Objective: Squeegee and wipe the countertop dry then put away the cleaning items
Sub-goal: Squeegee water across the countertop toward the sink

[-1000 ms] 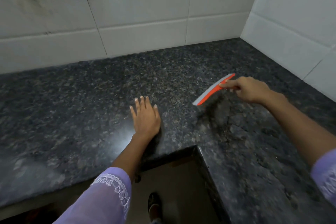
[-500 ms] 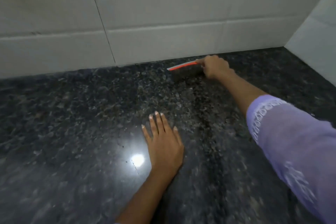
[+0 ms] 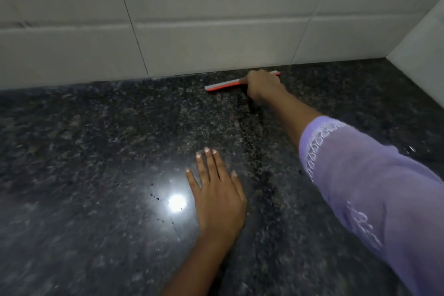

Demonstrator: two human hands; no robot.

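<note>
Broadly, the dark speckled polished granite surface (image 3: 96,151) fills the head view from the lower edge up to the pale grey tiled wall (image 3: 192,31) at twelve o'clock, with a second tiled wall meeting it in a corner at two o'clock. A bright lamp reflection (image 3: 177,202) sits on the stone just left of centre, with a few small dark specks beside it.

The right arm, in a loose lilac sleeve with white lace trim (image 3: 360,187), reaches from four o'clock toward one o'clock. The left hand (image 3: 216,197) lies flat at six o'clock, palm down on the stone, fingers straight and close together, holding nothing; it looks like a brace for the long reach.

The right hand (image 3: 263,85) is at one o'clock, fingers curled round the handle of the small red squeegee with a grey rubber blade (image 3: 224,84). The blade lies on the stone just in front of the wall joint, running nearly parallel to it, its free end pointing toward eleven o'clock.

By my judgement the squeegee step is in hand, at the far start of a stroke. The next move calls for a steady pull toward six o'clock, blade pressed evenly so no water streak escapes its ends. Cloth wiping and storing the items appear not yet done.
</note>
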